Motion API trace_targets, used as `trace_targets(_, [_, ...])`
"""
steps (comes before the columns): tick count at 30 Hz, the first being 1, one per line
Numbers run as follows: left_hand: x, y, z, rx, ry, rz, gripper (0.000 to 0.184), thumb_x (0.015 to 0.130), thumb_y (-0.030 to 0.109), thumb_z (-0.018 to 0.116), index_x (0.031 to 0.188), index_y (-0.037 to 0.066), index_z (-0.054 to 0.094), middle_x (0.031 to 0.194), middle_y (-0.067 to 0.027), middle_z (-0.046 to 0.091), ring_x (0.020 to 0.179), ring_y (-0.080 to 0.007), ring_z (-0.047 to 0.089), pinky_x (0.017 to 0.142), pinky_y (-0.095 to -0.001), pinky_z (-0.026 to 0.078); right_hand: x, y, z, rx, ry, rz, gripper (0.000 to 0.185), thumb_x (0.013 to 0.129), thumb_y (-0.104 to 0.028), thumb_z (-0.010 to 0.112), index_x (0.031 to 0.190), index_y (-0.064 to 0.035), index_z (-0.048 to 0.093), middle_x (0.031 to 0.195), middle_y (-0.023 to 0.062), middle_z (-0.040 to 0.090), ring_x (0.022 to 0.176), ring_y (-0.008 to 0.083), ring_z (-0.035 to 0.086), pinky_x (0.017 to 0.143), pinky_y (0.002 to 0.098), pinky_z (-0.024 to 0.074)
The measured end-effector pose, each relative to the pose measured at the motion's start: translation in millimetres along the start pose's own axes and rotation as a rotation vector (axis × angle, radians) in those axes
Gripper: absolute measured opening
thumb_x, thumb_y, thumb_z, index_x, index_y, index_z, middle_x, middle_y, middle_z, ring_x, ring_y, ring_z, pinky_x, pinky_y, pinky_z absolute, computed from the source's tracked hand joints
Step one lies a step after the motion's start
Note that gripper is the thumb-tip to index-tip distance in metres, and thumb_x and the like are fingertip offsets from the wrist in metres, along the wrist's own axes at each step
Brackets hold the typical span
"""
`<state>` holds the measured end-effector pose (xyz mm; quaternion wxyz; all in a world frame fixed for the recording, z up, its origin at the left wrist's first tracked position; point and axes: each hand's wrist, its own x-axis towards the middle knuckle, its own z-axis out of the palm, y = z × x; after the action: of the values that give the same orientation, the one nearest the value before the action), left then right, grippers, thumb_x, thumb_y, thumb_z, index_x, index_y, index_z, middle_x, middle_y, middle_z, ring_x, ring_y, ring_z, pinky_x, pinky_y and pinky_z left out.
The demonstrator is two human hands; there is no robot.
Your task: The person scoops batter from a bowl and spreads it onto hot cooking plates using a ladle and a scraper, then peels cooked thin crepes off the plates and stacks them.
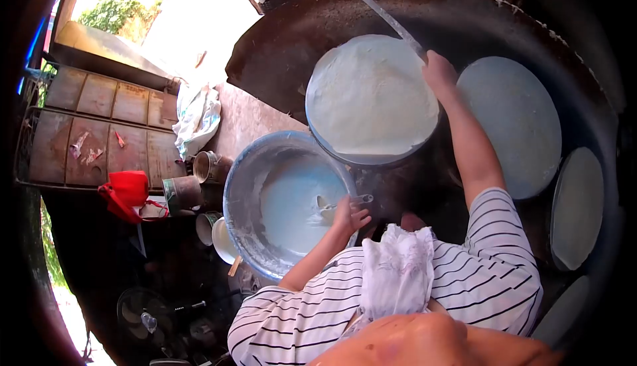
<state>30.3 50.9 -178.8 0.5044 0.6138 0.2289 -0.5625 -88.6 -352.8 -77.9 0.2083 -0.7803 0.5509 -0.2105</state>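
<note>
My right hand (439, 74) is closed round the end of a long flat metal blade (385, 14), at the right edge of a round pan coated with a pale sheet of batter (371, 97). The blade points up and to the left, over the dark rim of a large metal surface. My left hand (350, 217) has its fingers apart, over the right side of a big blue basin (255, 167) that holds pale liquid. A ladle (325, 208) lies in the liquid beside that hand, its handle end showing above the fingers.
A second pale round (511, 124) lies right of my right forearm, with another (577, 208) farther right. Left of the basin are metal cans (182, 192), a red bag (127, 193) and a white cloth bag (197, 117). A fan (146, 316) stands at the lower left.
</note>
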Motion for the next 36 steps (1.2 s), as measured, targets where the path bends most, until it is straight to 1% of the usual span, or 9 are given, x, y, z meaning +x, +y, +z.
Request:
trace_targets(6, [16.0,-0.6,-22.8,0.147,0.156,-0.041,0.061,0.090,0.052,0.046,0.131,0.009,0.031,0.119,-0.0158,0.046,0.091,-0.0371,0.057,0.067,-0.0501,0.051,-9.8,-39.2,-10.6,0.033,0.182,-0.111,0.012,0.082,-0.013,0.059,0.089,-0.0057,0.054,0.085,0.0171,0.064,0.081,0.0381,0.061,0.066,0.0471,0.0484])
trace_targets(11, [-36.1,11.8,-11.2,0.151,0.352,0.243,0.045,0.093,0.036,0.047,0.127,0.009,0.040,0.106,-0.0112,0.051,0.089,-0.0279,0.058,0.067,-0.0438,0.052,-38.9,-68.5,-22.3,0.113,0.349,-0.347,0.013,0.076,-0.007,0.063,0.085,-0.0075,0.053,0.079,0.0131,0.063,0.077,0.0332,0.062,0.065,0.0433,0.0499])
trace_targets(16, [-60.6,105.0,-5.3,0.200,0.177,0.936,0.038,0.092,0.021,0.052,0.127,0.007,0.046,0.104,-0.0066,0.052,0.088,-0.0153,0.055,0.068,-0.0326,0.052,-91.0,-110.4,-70.5,0.190,0.445,-0.478,0.016,0.071,-0.003,0.066,0.082,-0.0071,0.053,0.077,0.0118,0.063,0.077,0.0323,0.062,0.063,0.0426,0.0489])
trace_targets(18, [-63.3,172.2,22.7,0.268,-0.050,1.232,0.046,0.091,0.018,0.055,0.133,0.007,0.041,0.111,-0.0060,0.052,0.091,-0.0127,0.051,0.079,-0.0296,0.046,-136.2,-131.2,-109.0,0.307,0.447,-0.516,0.018,0.070,-0.004,0.067,0.081,-0.0069,0.053,0.076,0.0126,0.061,0.076,0.0334,0.061,0.063,0.0428,0.0486])
trace_targets(22, [-103.5,241.2,136.2,0.435,-0.358,1.720,0.085,0.084,0.008,0.062,0.148,0.013,0.006,0.134,-0.0156,0.036,0.114,-0.0261,0.044,0.097,-0.0371,0.039,-241.4,-118.0,-162.0,0.457,0.517,-0.500,0.017,0.071,-0.010,0.067,0.078,-0.0071,0.052,0.074,0.0133,0.057,0.073,0.0352,0.059,0.063,0.0440,0.0453])
trace_targets(26, [-143.9,175.4,202.7,0.669,-1.217,1.262,0.077,0.086,0.009,0.060,0.146,0.007,0.013,0.134,-0.0159,0.041,0.119,-0.0254,0.045,0.099,-0.0362,0.038,-388.8,-83.9,-212.9,0.500,0.623,-0.184,0.023,0.069,-0.007,0.068,0.085,-0.0033,0.052,0.075,0.0153,0.056,0.073,0.0357,0.058,0.061,0.0393,0.0443])
trace_targets(30, [-112.4,9.9,258.2,1.051,-1.595,0.586,0.022,0.085,0.005,0.064,0.105,-0.002,0.062,0.104,-0.0060,0.065,0.095,-0.0128,0.058,0.087,-0.0257,0.044,-560.9,-50.4,-262.4,0.426,0.719,0.223,0.022,0.076,-0.013,0.069,0.085,-0.0025,0.052,0.068,0.0143,0.052,0.064,0.0319,0.055,0.058,0.0377,0.0414])
trace_targets(34, [-238.7,-285.9,256.4,1.252,-2.079,0.365,0.016,0.083,0.004,0.064,0.098,-0.002,0.066,0.091,-0.0028,0.067,0.084,-0.0096,0.059,0.080,-0.0252,0.045,-793.0,-22.9,-296.6,0.156,1.154,0.603,0.024,0.070,-0.018,0.068,0.081,-0.0009,0.054,0.070,0.0179,0.057,0.066,0.0330,0.060,0.060,0.0404,0.0442])
trace_targets(36, [-316.4,-370.8,250.0,1.520,-2.242,0.624,0.019,0.082,0.007,0.066,0.098,-0.004,0.066,0.088,-0.0010,0.065,0.079,-0.0080,0.057,0.073,-0.0236,0.045,-878.1,-23.7,-305.2,-0.154,1.302,0.699,0.029,0.068,-0.023,0.071,0.075,-0.0020,0.051,0.068,0.0152,0.056,0.061,0.0307,0.055,0.057,0.0384,0.0428])
